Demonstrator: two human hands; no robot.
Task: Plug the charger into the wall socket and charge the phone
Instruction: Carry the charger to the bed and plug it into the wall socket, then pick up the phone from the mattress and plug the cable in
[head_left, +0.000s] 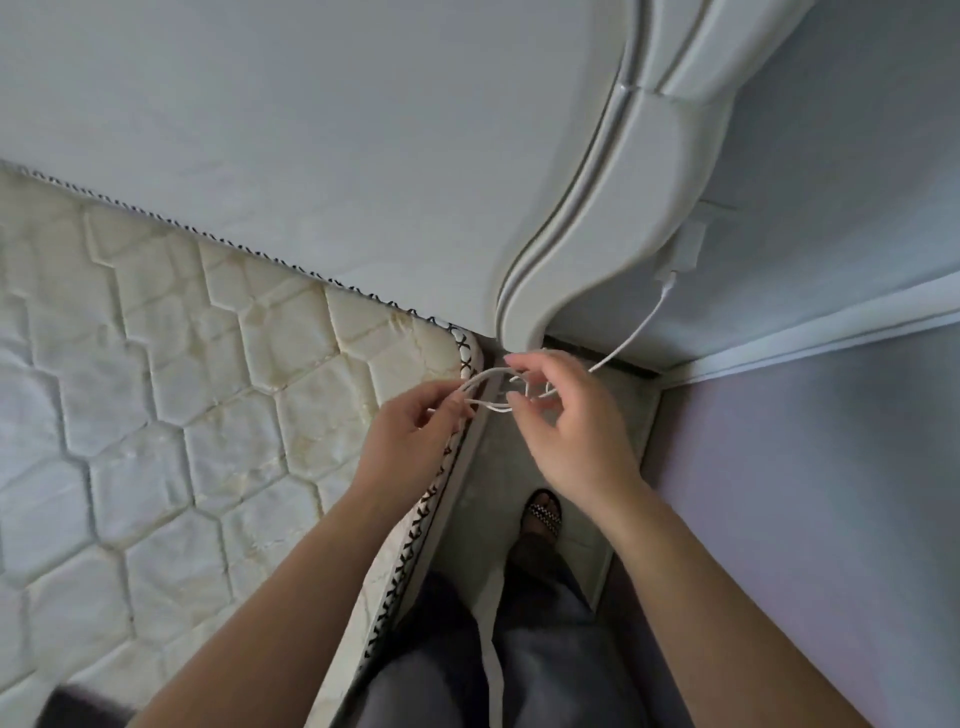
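A white charger block (687, 249) sits in a wall socket behind the edge of the headboard. Its white cable (636, 332) runs down and left to my hands, where it forms a few loops (485, 376). My left hand (415, 431) pinches the loops at their left side, over the mattress corner. My right hand (566, 421) grips the cable on the right, fingers curled around it. No phone is in view.
A quilted cream mattress (182, 389) fills the left. A white curved headboard (613, 208) stands ahead, a lilac wall (831, 493) on the right. My legs and a sandalled foot (543, 514) stand in the narrow floor gap between bed and wall.
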